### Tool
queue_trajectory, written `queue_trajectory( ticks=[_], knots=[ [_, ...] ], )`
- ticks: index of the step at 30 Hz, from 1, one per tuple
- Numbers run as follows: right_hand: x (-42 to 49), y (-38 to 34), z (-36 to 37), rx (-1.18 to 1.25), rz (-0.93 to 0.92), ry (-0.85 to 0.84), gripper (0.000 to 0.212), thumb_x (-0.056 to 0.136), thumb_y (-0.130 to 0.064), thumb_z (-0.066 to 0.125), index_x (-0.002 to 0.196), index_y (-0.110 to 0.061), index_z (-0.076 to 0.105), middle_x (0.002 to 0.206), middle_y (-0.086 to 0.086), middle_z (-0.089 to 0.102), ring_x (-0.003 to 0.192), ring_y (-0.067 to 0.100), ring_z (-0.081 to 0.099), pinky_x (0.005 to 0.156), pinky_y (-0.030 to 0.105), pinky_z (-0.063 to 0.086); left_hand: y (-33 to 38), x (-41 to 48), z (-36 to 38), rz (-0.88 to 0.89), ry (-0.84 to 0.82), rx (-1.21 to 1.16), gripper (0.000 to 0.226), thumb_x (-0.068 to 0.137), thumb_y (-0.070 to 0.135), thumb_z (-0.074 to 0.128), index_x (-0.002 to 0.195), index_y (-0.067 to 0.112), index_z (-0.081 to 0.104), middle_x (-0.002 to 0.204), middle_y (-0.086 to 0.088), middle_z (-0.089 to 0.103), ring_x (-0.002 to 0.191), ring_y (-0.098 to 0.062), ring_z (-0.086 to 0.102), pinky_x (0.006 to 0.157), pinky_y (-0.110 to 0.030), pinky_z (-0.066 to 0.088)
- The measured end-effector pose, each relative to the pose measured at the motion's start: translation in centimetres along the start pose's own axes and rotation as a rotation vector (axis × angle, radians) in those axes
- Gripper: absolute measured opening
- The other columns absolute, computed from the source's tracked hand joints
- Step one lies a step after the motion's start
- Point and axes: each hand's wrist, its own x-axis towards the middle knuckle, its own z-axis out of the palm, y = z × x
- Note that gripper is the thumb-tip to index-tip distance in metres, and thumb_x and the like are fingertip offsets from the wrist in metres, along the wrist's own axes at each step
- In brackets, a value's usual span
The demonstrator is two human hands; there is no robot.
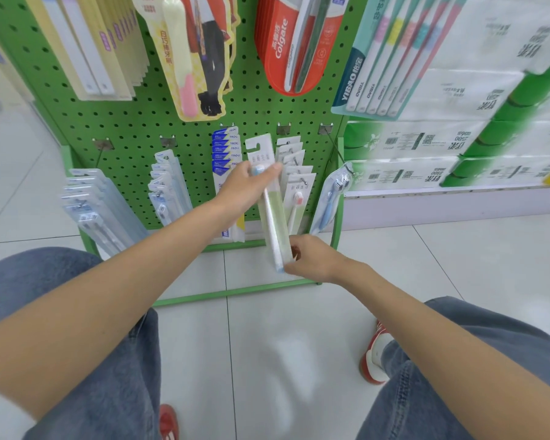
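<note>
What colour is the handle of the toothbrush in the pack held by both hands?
The handle is white, seen in the head view.

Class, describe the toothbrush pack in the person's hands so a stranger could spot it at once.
Find the green pegboard rack, then its lowest row of hooks. There the toothbrush pack slants between the left hand on top and the right hand below. Its brush head is blue; the neighbour pack's is pink.
</note>
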Motion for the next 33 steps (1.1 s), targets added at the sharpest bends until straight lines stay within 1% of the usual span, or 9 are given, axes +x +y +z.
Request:
queue_trajectory(
  ticks=[2, 5, 9, 11, 13, 15, 21, 29, 33],
  knots=[
    [-0.2, -0.4, 0.2, -0.032, -0.053, 0.018, 0.010, 0.084, -0.015, 0.061, 0.090, -0.021, 0.058, 0.079, 0.002, 0.058, 0.070, 0.019, 0.053, 0.063, 0.028, 0.047, 0.2, -0.4, -0.1, 0.003, -0.020, 0.029, 0.088, 0.067, 0.065, 0.072, 0.136, 0.020, 0.040, 0.127, 0.003, 0.057, 0.116, -0.018, 0.058, 0.101, -0.044, 0.049],
    [-0.3, -0.6, 0.4, 0.009, -0.049, -0.024, 0.030, 0.086, -0.013, 0.057, 0.092, -0.040, 0.046, 0.090, 0.007, 0.058, 0.081, 0.023, 0.054, 0.077, 0.038, 0.050, 0.6, -0.8, 0.2, 0.043, -0.043, 0.031, 0.064, 0.084, 0.034, 0.073, 0.135, 0.020, 0.038, 0.102, 0.004, 0.060, 0.104, -0.018, 0.064, 0.094, -0.043, 0.054],
    [-0.2, -0.6, 0.2, 0.209, 0.032, -0.108, 0.065, 0.083, -0.013, 0.071, 0.133, -0.041, 0.039, 0.105, 0.004, 0.059, 0.082, 0.014, 0.056, 0.045, 0.010, 0.039, 1.0, -1.0, 0.5, 0.074, -0.052, -0.009, 0.054, 0.094, 0.011, 0.056, 0.143, 0.018, 0.034, 0.111, 0.005, 0.057, 0.089, -0.007, 0.060, 0.084, -0.033, 0.058],
    [-0.1, -0.3, 0.2, 0.251, 0.046, -0.118, 0.083, 0.078, -0.017, 0.080, 0.142, -0.036, 0.031, 0.113, 0.003, 0.061, 0.092, 0.015, 0.063, 0.055, 0.012, 0.047, 0.9, -0.9, 0.4, 0.079, -0.069, -0.033, 0.047, 0.097, 0.003, 0.047, 0.141, 0.018, 0.038, 0.126, -0.003, 0.059, 0.103, -0.014, 0.063, 0.091, -0.041, 0.056],
    [0.1, 0.2, 0.2, 0.287, 0.047, -0.089, 0.074, 0.076, -0.015, 0.083, 0.135, -0.028, 0.040, 0.107, 0.003, 0.065, 0.093, 0.016, 0.066, 0.077, 0.028, 0.057, 0.7, -0.9, 0.4, 0.099, -0.072, -0.037, 0.044, 0.098, -0.002, 0.044, 0.137, 0.017, 0.043, 0.135, -0.006, 0.058, 0.117, -0.023, 0.060, 0.099, -0.050, 0.050],
    [0.3, 0.5, 0.2, 0.300, 0.056, -0.059, 0.052, 0.078, -0.011, 0.080, 0.122, -0.018, 0.053, 0.105, 0.007, 0.069, 0.087, 0.016, 0.066, 0.084, 0.037, 0.056, 0.7, -0.9, 0.5, 0.112, -0.068, -0.053, 0.040, 0.098, -0.001, 0.046, 0.133, 0.017, 0.047, 0.132, -0.004, 0.060, 0.119, -0.024, 0.059, 0.101, -0.051, 0.048],
    [0.3, 0.4, 0.2, 0.284, 0.046, -0.049, 0.030, 0.086, -0.007, 0.072, 0.115, -0.012, 0.065, 0.104, 0.006, 0.073, 0.072, 0.010, 0.064, 0.066, 0.023, 0.051, 0.7, -0.9, 0.5, 0.168, -0.067, -0.070, 0.031, 0.099, 0.006, 0.053, 0.124, 0.023, 0.055, 0.116, 0.005, 0.068, 0.109, -0.016, 0.064, 0.092, -0.044, 0.055],
    [0.2, -0.2, -1.0, 0.290, 0.072, 0.009, 0.024, 0.094, -0.019, 0.064, 0.104, 0.003, 0.063, 0.094, 0.006, 0.073, 0.066, 0.007, 0.063, 0.063, 0.023, 0.048, 0.5, -0.7, 0.6, 0.094, -0.105, -0.108, 0.027, 0.104, 0.013, 0.045, 0.126, 0.025, 0.057, 0.113, -0.001, 0.070, 0.101, -0.018, 0.069, 0.090, -0.048, 0.056],
    [-0.1, -1.1, -2.5, 0.333, 0.049, 0.110, 0.014, 0.095, -0.019, 0.062, 0.085, -0.010, 0.058, 0.080, 0.002, 0.069, 0.066, 0.010, 0.063, 0.064, 0.024, 0.048, 0.3, -1.0, 1.1, 0.078, -0.148, -0.107, 0.025, 0.104, 0.012, 0.043, 0.113, 0.030, 0.059, 0.114, -0.001, 0.070, 0.104, -0.019, 0.068, 0.091, -0.048, 0.056]
  ],
)
